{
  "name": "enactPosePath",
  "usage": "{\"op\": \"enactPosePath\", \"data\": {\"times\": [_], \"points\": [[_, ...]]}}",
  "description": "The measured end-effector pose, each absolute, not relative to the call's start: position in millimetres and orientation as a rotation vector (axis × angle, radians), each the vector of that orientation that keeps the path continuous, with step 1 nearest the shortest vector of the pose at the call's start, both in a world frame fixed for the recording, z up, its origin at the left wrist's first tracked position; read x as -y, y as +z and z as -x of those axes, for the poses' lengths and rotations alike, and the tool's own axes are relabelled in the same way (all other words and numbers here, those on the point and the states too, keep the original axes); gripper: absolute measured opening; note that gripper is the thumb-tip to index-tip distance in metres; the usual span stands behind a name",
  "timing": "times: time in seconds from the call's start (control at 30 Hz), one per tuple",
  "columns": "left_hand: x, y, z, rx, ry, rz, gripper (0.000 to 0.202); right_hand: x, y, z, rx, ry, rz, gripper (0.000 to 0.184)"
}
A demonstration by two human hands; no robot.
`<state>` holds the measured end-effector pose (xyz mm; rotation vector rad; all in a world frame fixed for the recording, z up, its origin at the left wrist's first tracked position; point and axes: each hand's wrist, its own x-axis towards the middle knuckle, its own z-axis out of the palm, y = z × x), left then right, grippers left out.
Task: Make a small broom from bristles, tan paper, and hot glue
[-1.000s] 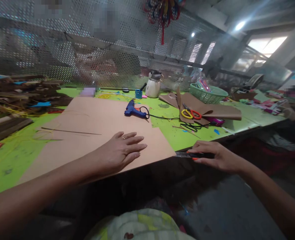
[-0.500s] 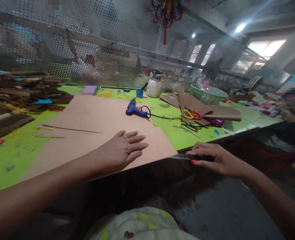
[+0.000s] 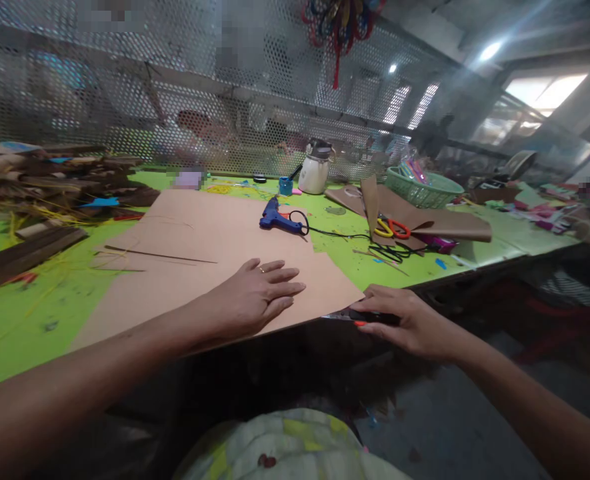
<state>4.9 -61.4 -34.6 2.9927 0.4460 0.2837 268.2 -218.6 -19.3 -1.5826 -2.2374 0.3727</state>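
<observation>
Left hand: we see the left hand [image 3: 255, 300] lying flat, palm down, fingers spread and released, pressing on the near part of the tan cardboard sheet [image 3: 209, 253]; a ring sits on one finger.
Right hand: the right hand [image 3: 405, 320] is clenched around a dark utility knife [image 3: 369, 318] with an orange slider, held level at the near right corner of the sheet, just off the table edge.
Cardboard sheet: it lies flat on the green table [image 3: 19, 320], its near edge overhanging the table's front; a long thin sliver rests across its far left part.
Glue gun: a blue glue gun [image 3: 277, 219] lies on the sheet's far right corner, its black cord trailing to the right.
Scissors: a pair with yellow and red handles [image 3: 393, 229] lies on folded brown card [image 3: 439, 223], well apart from both hands.
Other things: we note a white jar [image 3: 315, 175], a small blue cup [image 3: 285, 186], a green basket [image 3: 422, 188] and a heap of dark strips [image 3: 49, 180] at far left.
Writing: we can read no label or brand; several patches are blurred.
</observation>
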Motion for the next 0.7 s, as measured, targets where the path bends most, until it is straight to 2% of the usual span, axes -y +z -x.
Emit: {"op": "enactPosePath", "data": {"times": [0.3, 0.7], "points": [[62.2, -34.0, -5.4, -0.406, 0.302, -3.023, 0.041, 223.7, -16.0, -246.1, 2.179, 0.45, 1.642, 0.031], [62.5, -34.2, -4.6, -0.425, 0.267, -3.011, 0.042, 217.4, -19.6, -219.5, 2.226, 0.5, 1.472, 0.03]]}}
